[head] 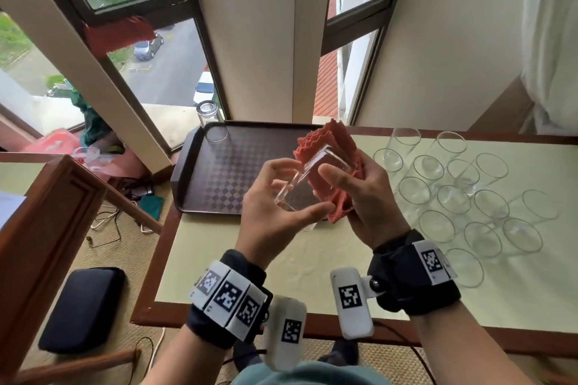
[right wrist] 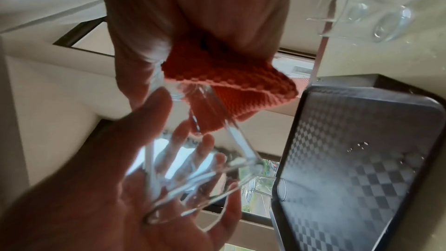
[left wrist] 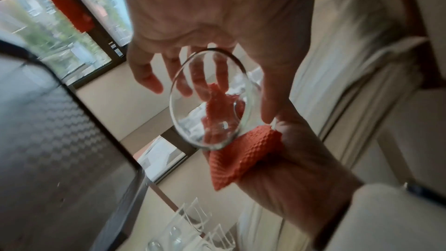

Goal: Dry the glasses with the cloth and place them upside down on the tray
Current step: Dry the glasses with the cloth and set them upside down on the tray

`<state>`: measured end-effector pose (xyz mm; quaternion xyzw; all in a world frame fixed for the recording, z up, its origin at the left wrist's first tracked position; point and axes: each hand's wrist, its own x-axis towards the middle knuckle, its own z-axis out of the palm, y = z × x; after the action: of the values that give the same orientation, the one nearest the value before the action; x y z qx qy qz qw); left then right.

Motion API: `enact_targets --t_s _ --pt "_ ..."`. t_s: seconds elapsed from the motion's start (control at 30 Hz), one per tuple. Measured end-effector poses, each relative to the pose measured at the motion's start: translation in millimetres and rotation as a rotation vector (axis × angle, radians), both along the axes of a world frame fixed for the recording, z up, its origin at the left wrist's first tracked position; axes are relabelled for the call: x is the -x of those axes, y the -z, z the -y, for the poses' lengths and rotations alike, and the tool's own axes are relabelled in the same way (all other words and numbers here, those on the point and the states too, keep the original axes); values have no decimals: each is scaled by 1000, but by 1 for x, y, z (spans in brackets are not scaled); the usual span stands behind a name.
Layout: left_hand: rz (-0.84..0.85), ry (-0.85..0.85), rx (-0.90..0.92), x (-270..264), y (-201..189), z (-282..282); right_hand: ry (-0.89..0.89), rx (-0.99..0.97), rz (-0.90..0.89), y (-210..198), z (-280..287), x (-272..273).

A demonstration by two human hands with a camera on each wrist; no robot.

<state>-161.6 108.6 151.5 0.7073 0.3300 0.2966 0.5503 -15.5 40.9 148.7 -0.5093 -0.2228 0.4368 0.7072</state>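
A clear glass [head: 300, 187] is held tilted above the table, near the tray's front right corner. My left hand [head: 275, 203] grips its open end between thumb and fingers; the rim [left wrist: 212, 102] faces the left wrist camera. My right hand [head: 359, 194] holds the red cloth [head: 328, 147] bunched around the glass's base, thumb on the glass wall. The cloth [right wrist: 229, 83] covers the base in the right wrist view. The dark checkered tray [head: 219, 184] carries one glass upside down [head: 212, 125] at its far left corner.
Several glasses [head: 453, 197] stand mouth up on the pale table top [head: 250, 259] to the right of my hands. Windows and a wall rise behind the tray. A wooden desk edge [head: 47, 212] and floor clutter lie to the left.
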Motion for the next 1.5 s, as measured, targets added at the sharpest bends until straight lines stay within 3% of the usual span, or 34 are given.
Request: enact_targets --t_s 0.17,0.3,0.43,0.57,0.67,0.8,0.93,1.03,1.2,1.3,1.4,1.5 --pt "-343 97 -330 -11 -3 -1 7 53 143 -8 -1 4" --pt "-333 101 -362 -12 2 -4 -74 12 4 -6 -1 6" --pt "-103 79 -32 -12 8 -8 -177 -50 -153 -1 5 8" --pt "205 21 375 -17 5 -4 -320 -7 6 7 5 13" --pt "321 25 535 -18 4 -3 -336 27 72 11 5 13" --pt "356 53 619 -17 9 -1 -347 44 117 15 6 9" --pt "340 101 593 -10 14 -7 -328 36 229 12 11 1" --pt "327 154 517 2 8 -23 -407 57 338 4 18 -11" --pt "131 408 328 18 -4 -32 -571 109 380 1 31 -24" --pt "64 436 267 19 -2 -28 -608 130 413 3 36 -27" --pt "101 341 301 22 3 -31 -481 156 353 7 35 -24" --pt "185 149 319 21 5 -33 -235 124 146 6 32 -18"
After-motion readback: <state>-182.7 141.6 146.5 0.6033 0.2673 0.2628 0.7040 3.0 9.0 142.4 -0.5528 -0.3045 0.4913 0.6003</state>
